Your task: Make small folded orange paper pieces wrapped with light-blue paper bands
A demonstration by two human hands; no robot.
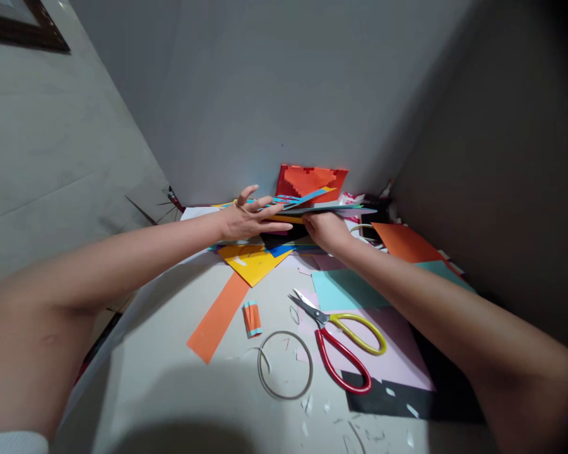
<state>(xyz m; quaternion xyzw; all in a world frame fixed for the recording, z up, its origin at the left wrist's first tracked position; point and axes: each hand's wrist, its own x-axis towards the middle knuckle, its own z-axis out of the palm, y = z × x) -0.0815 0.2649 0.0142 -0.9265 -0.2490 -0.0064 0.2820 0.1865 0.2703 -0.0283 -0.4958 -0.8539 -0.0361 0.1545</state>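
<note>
At the far side of the table, my left hand (pixel 252 215) reaches over a pile of coloured paper with its fingers spread apart, on or just above the sheets. My right hand (pixel 327 231) is closed on the near edge of several coloured paper sheets (pixel 341 209), which are raised and tilted; its fingertips are partly hidden. Beneath the hands lie a yellow paper piece (pixel 253 263) and a black sheet (pixel 284 237). An orange paper strip (pixel 219 318) extends toward me from the yellow piece.
Scissors (pixel 319 317) with one yellow and one red handle lie blades apart on the table (pixel 165 384). Near them are a wire ring (pixel 311 372) and a small orange roll (pixel 252 319). Turquoise (pixel 345 290), pink and black (pixel 388 400) sheets lie right. Grey walls (pixel 274 82) enclose the back and right.
</note>
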